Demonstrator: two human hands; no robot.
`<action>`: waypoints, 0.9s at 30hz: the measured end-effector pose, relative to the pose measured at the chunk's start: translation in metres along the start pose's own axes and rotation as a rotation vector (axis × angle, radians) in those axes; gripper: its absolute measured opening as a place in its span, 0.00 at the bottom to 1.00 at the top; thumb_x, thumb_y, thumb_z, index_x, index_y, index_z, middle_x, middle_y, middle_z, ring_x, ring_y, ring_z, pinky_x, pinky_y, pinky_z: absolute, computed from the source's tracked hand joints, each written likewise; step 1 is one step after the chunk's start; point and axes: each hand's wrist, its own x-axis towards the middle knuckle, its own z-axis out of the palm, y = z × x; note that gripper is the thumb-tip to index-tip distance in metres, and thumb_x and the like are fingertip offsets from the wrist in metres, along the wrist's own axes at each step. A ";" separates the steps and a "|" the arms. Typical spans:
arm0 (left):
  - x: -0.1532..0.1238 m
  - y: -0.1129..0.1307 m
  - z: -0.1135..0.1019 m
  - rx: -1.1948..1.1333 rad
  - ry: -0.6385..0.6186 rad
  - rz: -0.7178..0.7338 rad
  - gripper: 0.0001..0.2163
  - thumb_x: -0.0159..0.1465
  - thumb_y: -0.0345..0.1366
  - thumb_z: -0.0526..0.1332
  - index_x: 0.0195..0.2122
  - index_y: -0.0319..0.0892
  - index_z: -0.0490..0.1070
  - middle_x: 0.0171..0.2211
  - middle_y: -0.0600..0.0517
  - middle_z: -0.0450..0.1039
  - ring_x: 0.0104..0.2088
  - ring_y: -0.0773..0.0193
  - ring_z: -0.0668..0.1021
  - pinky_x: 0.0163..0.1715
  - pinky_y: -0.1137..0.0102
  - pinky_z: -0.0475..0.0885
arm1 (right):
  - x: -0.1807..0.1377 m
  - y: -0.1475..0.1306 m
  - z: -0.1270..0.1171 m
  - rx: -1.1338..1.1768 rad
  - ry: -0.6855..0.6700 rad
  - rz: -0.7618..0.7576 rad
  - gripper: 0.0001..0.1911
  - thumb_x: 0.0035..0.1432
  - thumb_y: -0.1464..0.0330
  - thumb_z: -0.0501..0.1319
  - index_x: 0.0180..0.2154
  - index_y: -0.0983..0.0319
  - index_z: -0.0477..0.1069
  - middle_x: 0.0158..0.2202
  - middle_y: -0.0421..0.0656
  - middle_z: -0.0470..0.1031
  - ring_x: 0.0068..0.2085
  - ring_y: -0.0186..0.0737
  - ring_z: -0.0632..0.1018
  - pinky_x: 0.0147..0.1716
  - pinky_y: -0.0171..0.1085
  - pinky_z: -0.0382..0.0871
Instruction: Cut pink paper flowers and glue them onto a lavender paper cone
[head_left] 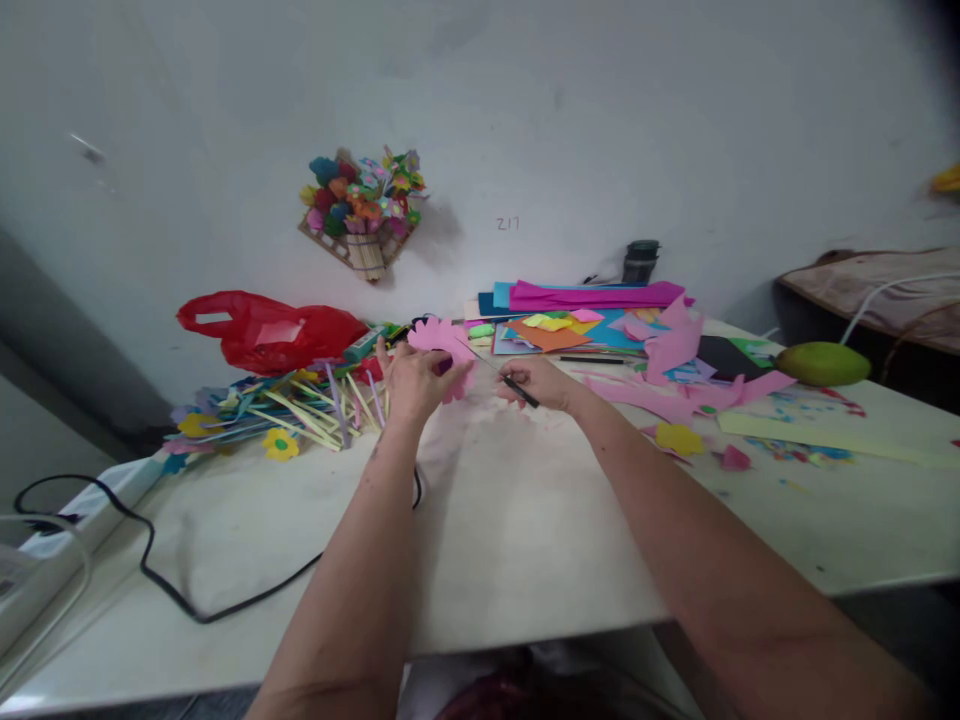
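Observation:
My left hand (416, 378) is closed on a large pink foam or paper flower (433, 333) with a scalloped edge. A small dark purple piece (441, 362) shows at its fingertips; whether it is held or attached, I cannot tell. In my right hand (541, 382) is a slim tool with a black handle (521, 391) and a thin metal blade, which points up and left toward the flower's right edge. The tool's exact kind is unclear. Small pink scraps (517, 408) lie on the table just below my right hand.
Finished flowers and paper strips (300, 410) are heaped at left, before a red plastic bag (289, 335). Coloured sheets (592, 295) and pink offcuts (675, 345) cover the back right. A green mango-like fruit (823, 363) sits far right. A black cable (202, 618) crosses the left table (540, 560).

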 end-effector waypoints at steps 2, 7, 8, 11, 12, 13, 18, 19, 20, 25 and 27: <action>0.000 0.001 0.000 0.001 -0.005 -0.003 0.14 0.60 0.51 0.59 0.33 0.51 0.80 0.30 0.51 0.79 0.45 0.53 0.74 0.65 0.50 0.36 | 0.000 0.000 0.000 -0.115 0.034 -0.047 0.14 0.46 0.60 0.67 0.30 0.62 0.69 0.20 0.35 0.65 0.22 0.31 0.67 0.22 0.32 0.61; 0.000 -0.001 0.001 0.014 -0.007 0.002 0.16 0.60 0.52 0.58 0.34 0.50 0.80 0.31 0.51 0.79 0.46 0.53 0.74 0.65 0.49 0.36 | -0.009 -0.016 -0.002 -0.534 0.152 -0.103 0.13 0.49 0.59 0.66 0.33 0.62 0.73 0.23 0.36 0.67 0.26 0.32 0.66 0.25 0.33 0.54; -0.001 -0.001 0.001 0.019 -0.005 0.009 0.16 0.60 0.53 0.57 0.34 0.50 0.80 0.31 0.51 0.79 0.46 0.53 0.74 0.65 0.50 0.36 | -0.010 -0.020 -0.002 -0.593 0.168 -0.092 0.14 0.49 0.59 0.66 0.34 0.62 0.73 0.24 0.37 0.69 0.26 0.33 0.67 0.26 0.33 0.54; -0.002 -0.001 0.000 0.013 -0.013 0.035 0.17 0.60 0.54 0.57 0.36 0.51 0.80 0.32 0.51 0.80 0.46 0.53 0.74 0.65 0.50 0.36 | -0.013 -0.026 0.001 -0.702 0.204 -0.075 0.14 0.49 0.59 0.66 0.36 0.61 0.75 0.26 0.39 0.73 0.28 0.34 0.69 0.27 0.33 0.54; -0.002 -0.001 0.000 0.003 -0.021 0.042 0.17 0.61 0.53 0.56 0.36 0.51 0.80 0.33 0.52 0.80 0.46 0.53 0.74 0.65 0.51 0.35 | -0.013 -0.026 0.001 -0.721 0.211 -0.073 0.14 0.50 0.59 0.66 0.36 0.60 0.75 0.27 0.39 0.74 0.28 0.35 0.69 0.27 0.33 0.54; -0.003 -0.001 -0.001 -0.007 -0.030 0.045 0.17 0.62 0.53 0.54 0.36 0.51 0.80 0.33 0.52 0.80 0.46 0.53 0.74 0.65 0.51 0.35 | -0.012 -0.025 0.002 -0.736 0.216 -0.071 0.14 0.50 0.59 0.66 0.36 0.60 0.75 0.27 0.40 0.74 0.29 0.36 0.70 0.27 0.33 0.54; -0.004 0.003 0.001 -0.015 -0.039 0.010 0.19 0.65 0.51 0.51 0.35 0.52 0.81 0.33 0.52 0.80 0.46 0.53 0.73 0.64 0.51 0.35 | -0.009 -0.015 0.003 -0.812 0.240 -0.027 0.14 0.51 0.58 0.65 0.38 0.58 0.76 0.30 0.42 0.77 0.32 0.41 0.74 0.28 0.34 0.56; -0.003 0.004 0.002 -0.017 -0.036 -0.004 0.18 0.64 0.51 0.52 0.36 0.52 0.81 0.33 0.52 0.80 0.47 0.53 0.73 0.64 0.51 0.35 | -0.008 -0.014 0.003 -0.823 0.247 -0.020 0.14 0.51 0.59 0.65 0.39 0.58 0.76 0.30 0.42 0.78 0.33 0.41 0.75 0.29 0.35 0.57; -0.003 0.004 0.003 -0.023 -0.033 -0.016 0.17 0.63 0.51 0.54 0.37 0.53 0.81 0.34 0.52 0.80 0.47 0.52 0.73 0.64 0.51 0.35 | -0.008 -0.013 0.003 -0.832 0.254 -0.011 0.14 0.52 0.59 0.65 0.39 0.58 0.77 0.31 0.42 0.78 0.34 0.42 0.75 0.30 0.35 0.58; -0.002 0.001 0.009 -0.052 -0.027 -0.041 0.15 0.60 0.52 0.57 0.36 0.54 0.80 0.35 0.52 0.80 0.48 0.51 0.71 0.64 0.51 0.34 | -0.009 -0.017 0.005 -0.833 0.262 0.053 0.15 0.52 0.57 0.64 0.39 0.58 0.77 0.30 0.43 0.78 0.34 0.44 0.75 0.30 0.35 0.58; -0.001 0.001 0.009 -0.065 -0.024 -0.051 0.14 0.60 0.52 0.58 0.36 0.55 0.80 0.35 0.53 0.80 0.48 0.51 0.71 0.64 0.50 0.34 | -0.010 -0.018 0.006 -0.805 0.257 0.066 0.15 0.52 0.56 0.64 0.38 0.58 0.77 0.29 0.43 0.77 0.32 0.43 0.75 0.28 0.35 0.57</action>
